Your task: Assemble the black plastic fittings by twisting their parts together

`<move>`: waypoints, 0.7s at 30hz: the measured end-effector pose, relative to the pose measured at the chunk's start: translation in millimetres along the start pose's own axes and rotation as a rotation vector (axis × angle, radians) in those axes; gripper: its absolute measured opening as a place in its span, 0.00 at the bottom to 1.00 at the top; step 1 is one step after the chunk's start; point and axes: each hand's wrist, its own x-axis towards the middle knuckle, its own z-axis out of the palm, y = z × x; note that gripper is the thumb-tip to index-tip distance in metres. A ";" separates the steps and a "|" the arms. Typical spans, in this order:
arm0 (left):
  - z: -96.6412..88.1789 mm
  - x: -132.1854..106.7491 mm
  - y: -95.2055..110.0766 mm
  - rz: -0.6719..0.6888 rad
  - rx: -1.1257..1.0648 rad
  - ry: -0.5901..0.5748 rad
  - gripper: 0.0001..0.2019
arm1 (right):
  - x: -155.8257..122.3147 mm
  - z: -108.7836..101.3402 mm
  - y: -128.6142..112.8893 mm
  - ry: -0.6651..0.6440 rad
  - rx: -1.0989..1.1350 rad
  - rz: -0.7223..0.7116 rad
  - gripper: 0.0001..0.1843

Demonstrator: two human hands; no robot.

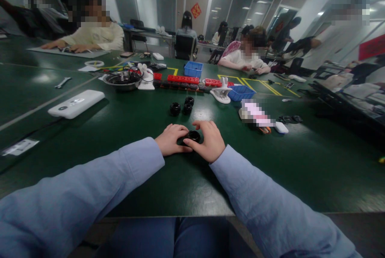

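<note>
The largest thing is the green table (192, 186), and the ring-shaped black part (194, 136) is on it or just above, between the 2 hands. Seen from this part, red strips (183, 79) lie at 12 o'clock, and the long white device (80, 101) lies between 9 and 10 o'clock, well apart.

The left hand (173, 140) is at 9 o'clock with partly bent fingers. The right hand (209, 140) is at 3 o'clock: its fingers make a wide curve, its thumb lies along the near side of the part. I cannot tell if either hand grips firmly.

To handle it well, I would press evenly from 2 opposite sides, keep the part level and leave its round opening visible.

The smallest, 3 black pieces (175, 109), stand near, at 11 to 12 o'clock.
</note>
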 end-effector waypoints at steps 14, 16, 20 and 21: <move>0.8 -0.1 -2.5 0.010 0.017 0.000 0.22 | 2.0 -2.1 -0.5 -0.154 -0.024 -0.059 0.17; 1.6 0.2 -3.8 0.017 0.018 0.001 0.22 | 1.9 -2.7 -1.2 -0.167 -0.020 -0.069 0.16; 2.0 0.2 -4.2 0.019 0.013 0.005 0.21 | 1.5 -3.3 -1.4 -0.179 0.013 -0.121 0.13; 1.8 0.1 -3.9 0.017 0.012 0.004 0.21 | 1.4 -3.6 -1.4 -0.182 0.022 -0.135 0.13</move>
